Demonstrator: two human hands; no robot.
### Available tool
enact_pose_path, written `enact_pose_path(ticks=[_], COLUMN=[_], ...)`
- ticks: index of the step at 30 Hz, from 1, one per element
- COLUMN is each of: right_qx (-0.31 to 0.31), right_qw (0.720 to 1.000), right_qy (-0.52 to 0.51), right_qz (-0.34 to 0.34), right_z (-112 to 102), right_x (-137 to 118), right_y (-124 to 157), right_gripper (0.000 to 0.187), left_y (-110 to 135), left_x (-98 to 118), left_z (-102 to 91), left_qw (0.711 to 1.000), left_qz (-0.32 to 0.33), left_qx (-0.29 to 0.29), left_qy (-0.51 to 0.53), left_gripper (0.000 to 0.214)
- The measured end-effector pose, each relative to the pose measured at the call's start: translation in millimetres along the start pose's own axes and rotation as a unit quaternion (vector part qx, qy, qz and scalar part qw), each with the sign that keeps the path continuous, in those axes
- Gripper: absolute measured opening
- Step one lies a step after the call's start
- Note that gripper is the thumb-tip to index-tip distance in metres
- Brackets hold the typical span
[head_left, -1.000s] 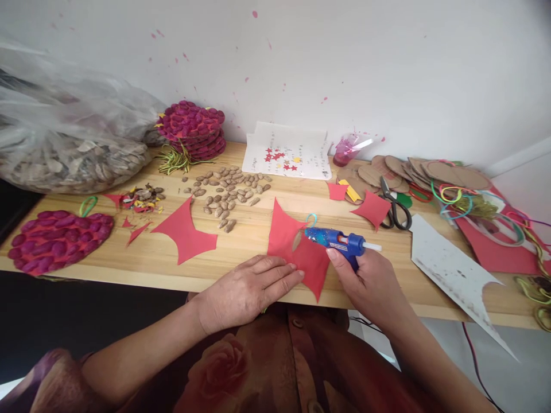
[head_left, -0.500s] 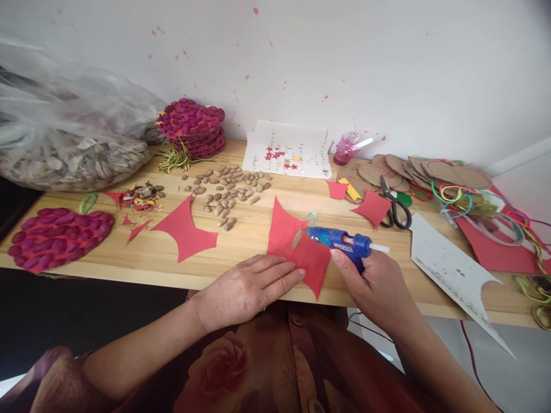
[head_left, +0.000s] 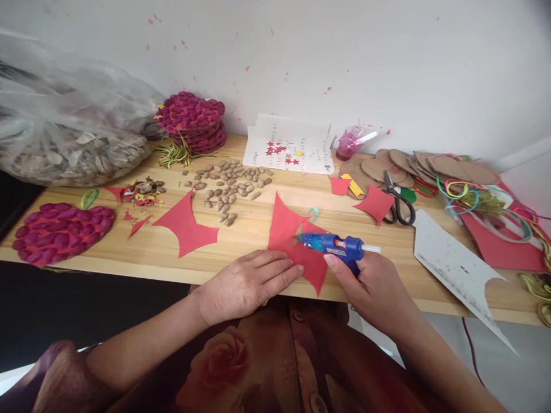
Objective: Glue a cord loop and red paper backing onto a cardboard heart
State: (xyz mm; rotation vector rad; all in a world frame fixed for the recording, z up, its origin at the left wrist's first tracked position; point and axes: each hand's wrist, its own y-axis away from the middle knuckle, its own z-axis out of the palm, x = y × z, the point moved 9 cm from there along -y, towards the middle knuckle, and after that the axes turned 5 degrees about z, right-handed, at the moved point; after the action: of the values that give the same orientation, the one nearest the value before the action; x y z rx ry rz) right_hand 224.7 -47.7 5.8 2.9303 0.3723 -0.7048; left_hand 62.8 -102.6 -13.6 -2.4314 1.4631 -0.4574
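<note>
My right hand (head_left: 375, 287) grips a blue glue gun (head_left: 333, 245) with its nozzle pointing left onto a red paper shape (head_left: 287, 228) at the table's front edge. A small blue loop (head_left: 312, 214) lies at the top of that paper. My left hand (head_left: 246, 284) lies flat, fingers stretched out, with its fingertips on the red paper's lower left part. A pile of brown seeds (head_left: 228, 184) lies behind the paper.
A second red cut-out (head_left: 184, 225) and a heart covered in purple seeds (head_left: 58, 226) lie left. A stack of similar hearts (head_left: 192, 121), a plastic bag of husks (head_left: 64, 149), printed paper (head_left: 290, 150), scissors (head_left: 398, 198), cardboard discs (head_left: 434, 169), coloured loops (head_left: 462, 198) and white paper (head_left: 451, 265) crowd the wooden table (head_left: 241, 246).
The glue gun has shifted slightly left and down over the red paper. My left hand has stayed on the paper. The view has tilted a little.
</note>
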Motion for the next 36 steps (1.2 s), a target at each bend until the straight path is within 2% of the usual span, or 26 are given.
enact_pose_path(ticks=[12,21,36], right_qx=[0.0,-0.025,-0.003], right_qw=[1.0,1.0,0.999], right_qy=[-0.011,-0.003,0.008], right_qz=[-0.005,-0.005,-0.043], right_z=[0.2,1.8,-7.3], right_x=[-5.1,-5.2,-11.2], right_y=[1.9,5.2,13.9], right_gripper=[0.042,0.044,0.043], left_y=[-0.9,-0.7,-0.8], left_x=[0.6,-1.1,-1.9], left_z=[-3.5,-2.6,-2.1], left_qw=[1.0,1.0,1.0], left_qz=[-0.004,-0.005,-0.005], left_qx=[0.002,0.006,-0.002], left_qy=[-0.006,-0.002,0.002], left_gripper=[0.042,0.043,0.044])
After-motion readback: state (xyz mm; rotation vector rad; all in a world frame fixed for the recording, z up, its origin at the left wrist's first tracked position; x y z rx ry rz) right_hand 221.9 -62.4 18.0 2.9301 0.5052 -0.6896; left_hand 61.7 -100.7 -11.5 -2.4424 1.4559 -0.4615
